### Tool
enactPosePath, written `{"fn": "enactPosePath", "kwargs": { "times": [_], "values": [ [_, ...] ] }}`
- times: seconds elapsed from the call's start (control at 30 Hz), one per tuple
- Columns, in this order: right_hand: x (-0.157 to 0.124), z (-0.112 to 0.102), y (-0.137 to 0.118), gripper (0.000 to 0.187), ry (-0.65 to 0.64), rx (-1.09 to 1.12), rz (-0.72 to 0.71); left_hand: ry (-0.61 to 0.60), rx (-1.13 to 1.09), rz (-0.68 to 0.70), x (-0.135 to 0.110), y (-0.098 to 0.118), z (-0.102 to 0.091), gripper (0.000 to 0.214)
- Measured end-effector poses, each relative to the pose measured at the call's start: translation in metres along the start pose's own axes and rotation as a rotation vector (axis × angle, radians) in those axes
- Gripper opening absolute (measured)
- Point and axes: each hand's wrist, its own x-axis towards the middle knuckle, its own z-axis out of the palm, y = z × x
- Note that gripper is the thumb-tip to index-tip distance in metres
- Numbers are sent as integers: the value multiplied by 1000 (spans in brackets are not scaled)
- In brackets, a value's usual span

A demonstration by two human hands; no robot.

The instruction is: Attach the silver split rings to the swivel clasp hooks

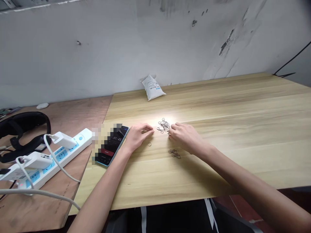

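A pile of small metal clasps (163, 125), which look like key-ring hooks, lies on the light wooden table between my hands. My right hand (183, 136) is at the pile's right edge with its fingers curled down and pinched. A bit of metal shows by its fingertips, but what they hold is hidden. Left of the pile, my left hand (139, 136) rests on the table with thumb and fingertips together; anything in them is too small to name. One loose split ring (149, 144) lies just below the left fingertips. A smaller cluster of clasps (175, 153) sits below my right hand.
A phone (113, 145) with a running timer lies beside my left wrist. Farther left are a white power strip (70, 155) with plugged-in chargers, cables and a black headset (24, 132). A white packet (153, 88) stands near the wall.
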Motion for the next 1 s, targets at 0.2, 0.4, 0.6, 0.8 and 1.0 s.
{"fn": "enactPosePath", "kwargs": {
  "times": [0.2, 0.4, 0.6, 0.8, 1.0],
  "values": [
    [1, 0, -3, 27, -1, -6, 21, 20, 135, 46, 2, 5, -1, 10],
    [6, 2, -6, 24, -18, -28, 22, 33, 66, 54, 1, 5, -1, 8],
    [5, 6, -13, 27, 87, -14, 31, 13, 97, 76, 1, 6, 0, 10],
    [-10, 11, -1, 23, 93, -3, -58, 20, 116, 115, 2, 3, 2, 12],
    [-15, 5, -6, 36, 109, 12, 147, 17, 105, 112, 2, 4, 2, 8]
  ]
}}
